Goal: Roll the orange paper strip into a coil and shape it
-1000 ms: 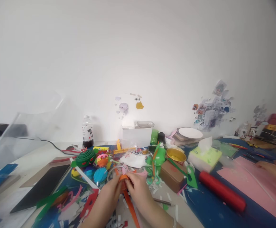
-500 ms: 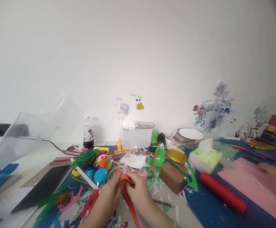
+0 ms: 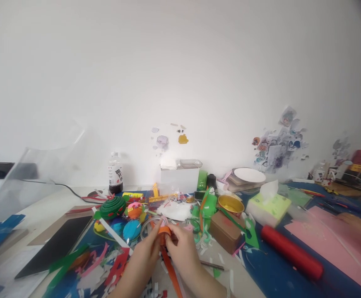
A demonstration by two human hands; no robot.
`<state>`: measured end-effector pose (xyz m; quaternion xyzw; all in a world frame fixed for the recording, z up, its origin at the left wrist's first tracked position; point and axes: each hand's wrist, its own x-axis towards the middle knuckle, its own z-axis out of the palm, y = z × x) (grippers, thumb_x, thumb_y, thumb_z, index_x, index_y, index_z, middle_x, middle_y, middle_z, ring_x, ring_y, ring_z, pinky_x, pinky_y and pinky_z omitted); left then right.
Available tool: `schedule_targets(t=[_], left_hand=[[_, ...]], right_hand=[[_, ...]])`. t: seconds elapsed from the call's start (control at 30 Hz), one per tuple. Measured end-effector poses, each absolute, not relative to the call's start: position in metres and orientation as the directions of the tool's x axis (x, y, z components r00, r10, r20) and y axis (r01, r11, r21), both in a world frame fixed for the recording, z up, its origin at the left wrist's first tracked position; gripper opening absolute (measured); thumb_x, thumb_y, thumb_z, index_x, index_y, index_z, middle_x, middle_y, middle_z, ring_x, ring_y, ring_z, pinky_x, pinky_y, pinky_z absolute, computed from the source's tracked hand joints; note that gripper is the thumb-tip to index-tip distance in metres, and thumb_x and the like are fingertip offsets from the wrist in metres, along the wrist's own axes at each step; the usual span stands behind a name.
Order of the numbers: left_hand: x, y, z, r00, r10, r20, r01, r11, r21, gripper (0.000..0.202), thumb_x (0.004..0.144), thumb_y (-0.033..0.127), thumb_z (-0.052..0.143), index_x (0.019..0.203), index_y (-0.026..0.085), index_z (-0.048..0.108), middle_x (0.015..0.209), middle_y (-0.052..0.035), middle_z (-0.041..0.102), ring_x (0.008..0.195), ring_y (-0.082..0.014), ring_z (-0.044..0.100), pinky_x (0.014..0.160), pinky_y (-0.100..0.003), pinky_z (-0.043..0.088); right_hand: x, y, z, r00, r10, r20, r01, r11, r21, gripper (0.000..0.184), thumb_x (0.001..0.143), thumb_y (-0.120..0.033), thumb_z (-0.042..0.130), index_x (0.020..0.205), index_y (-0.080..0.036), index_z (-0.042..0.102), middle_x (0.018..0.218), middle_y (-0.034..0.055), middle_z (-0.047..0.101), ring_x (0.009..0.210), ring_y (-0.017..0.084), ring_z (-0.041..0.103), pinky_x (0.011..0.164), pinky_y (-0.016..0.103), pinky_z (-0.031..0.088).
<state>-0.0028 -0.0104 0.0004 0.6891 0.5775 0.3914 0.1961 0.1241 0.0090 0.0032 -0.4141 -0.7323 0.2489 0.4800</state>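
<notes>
Both my hands meet low in the centre of the view, around a small orange ribbed piece [image 3: 164,235] that looks like coiled corrugated paper. My left hand [image 3: 148,250] pinches its left side, and my right hand [image 3: 182,247] grips its right side with thumb and fingers. A pink ribbed part [image 3: 164,222] shows at its top, between the fingertips. From beneath the piece an orange strip [image 3: 172,273] runs down towards me. Just behind my left hand lies a clear ring-shaped roll [image 3: 145,228]. Some fingers are hidden behind the piece.
Left of my hands are a green coiled dome [image 3: 112,207], blue discs [image 3: 132,229] and paper scraps [image 3: 118,265]. To the right stand a brown box [image 3: 225,231], a gold bowl [image 3: 231,204], a tissue pack [image 3: 269,208] and a red roll [image 3: 292,252]. Another person's hand [image 3: 359,227] rests at far right.
The orange piece has tilted and turned slightly between my fingers, showing more of its ribbed side. My hands stay in nearly the same place, both still holding it.
</notes>
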Motion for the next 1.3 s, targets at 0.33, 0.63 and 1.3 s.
schedule_targets(t=[0.33, 0.63, 1.3], left_hand=[[-0.006, -0.005, 0.0, 0.03, 0.957, 0.289, 0.617, -0.245, 0.748, 0.05, 0.083, 0.037, 0.033, 0.125, 0.015, 0.047, 0.091, -0.0073, 0.072, 0.086, -0.0211, 0.066, 0.074, -0.027, 0.051], [-0.003, -0.007, -0.001, 0.058, 0.977, 0.204, 0.505, -0.205, 0.838, 0.042, 0.082, 0.038, 0.032, 0.111, 0.017, 0.054, 0.06, -0.0012, 0.064, 0.058, -0.0205, 0.063, 0.057, -0.028, 0.05], [-0.005, -0.016, 0.004, 0.025, 0.93, 0.367, 0.667, -0.289, 0.687, 0.03, 0.081, 0.03, 0.035, 0.106, 0.021, 0.05, 0.103, -0.0079, 0.068, 0.093, -0.02, 0.064, 0.08, -0.031, 0.049]], right_hand=[[0.126, 0.01, 0.004, -0.221, 0.802, 0.556, 0.505, 0.581, -0.638, 0.02, 0.078, -0.01, 0.042, 0.07, -0.016, 0.059, 0.064, 0.0026, 0.06, 0.06, 0.016, 0.055, 0.055, 0.024, 0.039], [0.126, 0.012, 0.001, -0.235, 0.794, 0.56, 0.509, 0.591, -0.626, 0.018, 0.077, -0.01, 0.045, 0.068, -0.016, 0.058, 0.064, 0.0018, 0.06, 0.06, 0.016, 0.055, 0.054, 0.022, 0.039], [0.133, 0.009, -0.003, -0.313, 0.565, 0.763, 0.447, 0.797, -0.407, 0.033, 0.077, -0.006, 0.043, 0.104, -0.019, 0.056, 0.094, 0.0069, 0.065, 0.087, 0.019, 0.062, 0.077, 0.029, 0.05]])
